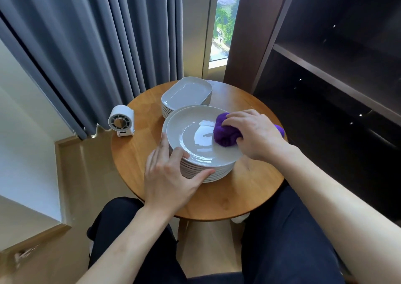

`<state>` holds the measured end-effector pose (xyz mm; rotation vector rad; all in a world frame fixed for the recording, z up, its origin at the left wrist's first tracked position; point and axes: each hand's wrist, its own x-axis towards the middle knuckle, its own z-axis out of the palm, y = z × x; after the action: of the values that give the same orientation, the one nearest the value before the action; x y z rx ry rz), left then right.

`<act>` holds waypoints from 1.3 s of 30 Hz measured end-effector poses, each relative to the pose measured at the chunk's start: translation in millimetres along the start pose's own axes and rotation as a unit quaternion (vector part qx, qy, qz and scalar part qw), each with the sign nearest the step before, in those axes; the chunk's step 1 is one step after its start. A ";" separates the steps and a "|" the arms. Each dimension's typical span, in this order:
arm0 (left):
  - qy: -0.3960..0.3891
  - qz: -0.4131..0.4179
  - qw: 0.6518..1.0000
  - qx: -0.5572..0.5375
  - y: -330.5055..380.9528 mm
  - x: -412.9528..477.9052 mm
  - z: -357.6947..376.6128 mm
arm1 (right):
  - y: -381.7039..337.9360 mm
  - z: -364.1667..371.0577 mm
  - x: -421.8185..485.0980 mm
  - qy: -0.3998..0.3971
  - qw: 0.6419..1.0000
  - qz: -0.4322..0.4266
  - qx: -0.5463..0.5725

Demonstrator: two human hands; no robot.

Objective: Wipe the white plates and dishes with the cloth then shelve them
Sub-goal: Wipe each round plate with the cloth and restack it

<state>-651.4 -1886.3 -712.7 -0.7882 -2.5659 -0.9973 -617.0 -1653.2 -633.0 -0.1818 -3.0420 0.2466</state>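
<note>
A stack of several round white plates stands on the round wooden table. My right hand grips a bunched purple cloth and presses it on the right side of the top plate. My left hand holds the stack's near left edge, thumb on the top plate's rim and fingers against the side of the stack. Behind it sits a stack of rectangular white dishes.
A small white fan stands at the table's left edge. Dark open shelves rise to the right. Grey curtains and a window strip are behind the table. My legs in dark trousers are below.
</note>
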 end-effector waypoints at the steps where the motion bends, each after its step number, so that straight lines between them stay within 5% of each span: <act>1: -0.003 -0.001 1.000 0.001 -1.2 0.7 0.2 | -4.6 -4.3 2.7 -0.036 0.999 0.001 -0.025; 6: -0.009 -0.017 1.000 -0.008 -1.5 0.9 3.0 | -29.7 -15.5 -10.7 -0.124 0.992 -0.027 0.006; 17: 0.032 -0.026 0.998 -0.051 -4.1 4.9 -8.0 | -70.9 22.6 43.8 -0.067 0.991 -0.103 0.060; 22: 0.037 -0.003 0.999 0.022 -6.7 6.6 -6.6 | -62.0 25.2 68.6 -0.014 0.991 -0.048 -0.121; 27: 0.024 -0.002 0.998 0.050 -7.6 7.2 -6.7 | -48.4 3.0 52.4 -0.052 0.974 0.016 -0.220; 34: 0.029 -0.021 0.999 -0.013 -6.1 8.4 -7.8 | -61.5 -22.0 -8.4 -0.165 0.981 -0.015 -0.101; 39: 0.030 -0.078 0.991 -0.107 -2.5 5.4 -7.1 | -87.3 -1.9 7.5 -0.125 0.989 -0.056 0.055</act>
<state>-656.8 -1890.6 -706.5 -0.6046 -2.5274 -1.3417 -633.9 -1737.6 -616.2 0.0302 -3.2591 0.4598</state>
